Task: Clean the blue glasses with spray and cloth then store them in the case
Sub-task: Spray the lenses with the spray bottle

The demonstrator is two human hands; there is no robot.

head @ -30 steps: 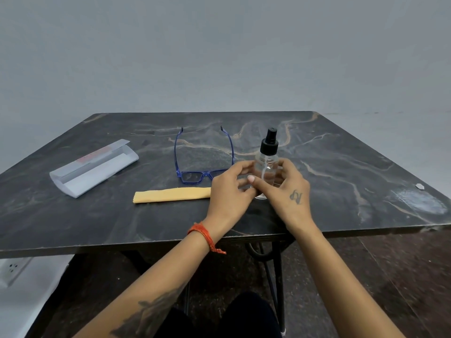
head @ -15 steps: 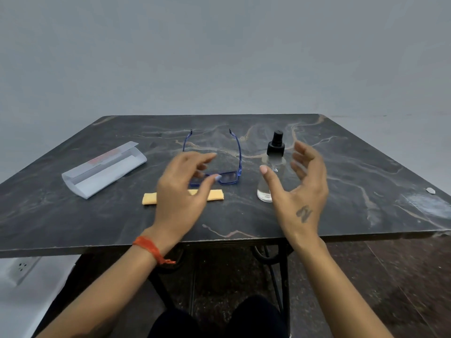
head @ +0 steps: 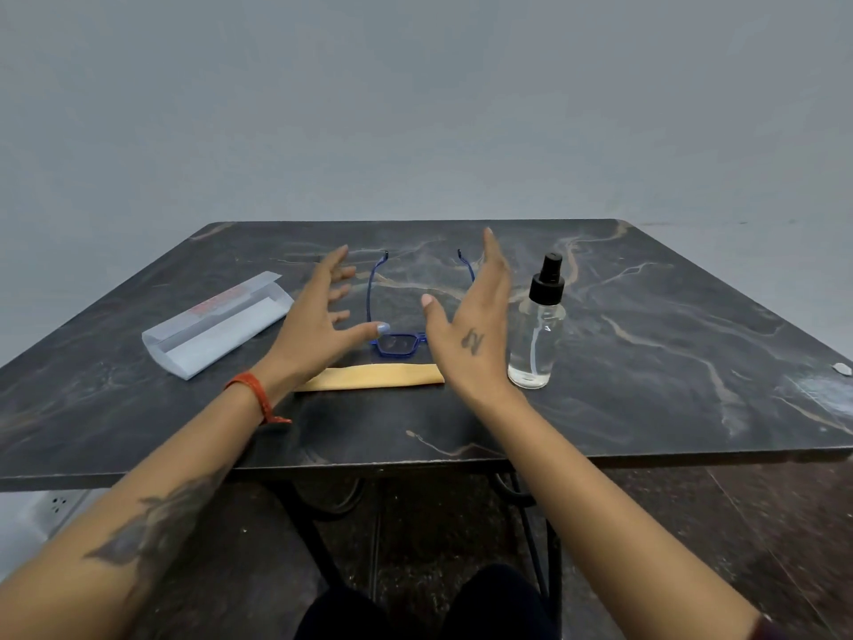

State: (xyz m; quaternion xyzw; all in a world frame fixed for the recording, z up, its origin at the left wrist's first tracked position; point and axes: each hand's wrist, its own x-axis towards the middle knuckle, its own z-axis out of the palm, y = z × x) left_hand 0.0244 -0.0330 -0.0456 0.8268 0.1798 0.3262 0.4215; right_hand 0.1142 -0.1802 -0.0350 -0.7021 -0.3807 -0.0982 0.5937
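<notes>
On the dark tabletop [head: 646, 362], glasses [head: 398, 342] lie between both spread, empty hands, left [head: 318, 323] and right [head: 475, 334], arms pointing away.

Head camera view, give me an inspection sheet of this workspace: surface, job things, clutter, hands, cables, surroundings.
Surface: dark marble-patterned table top, pale smudge near its right edge.
Job's things: blue plastic-framed glasses lying unfolded, arms pointing away; folded yellow cloth strip just in front of them; clear spray bottle with black pump cap standing upright to the right; translucent white case lying open to the left.
Clutter: small pale scrap at the right edge.
Hands: left hand and right hand both open, empty, raised either side of the glasses.
Cables: nothing seen.
Surroundings: plain grey wall; white wall socket low left; dark floor.
</notes>
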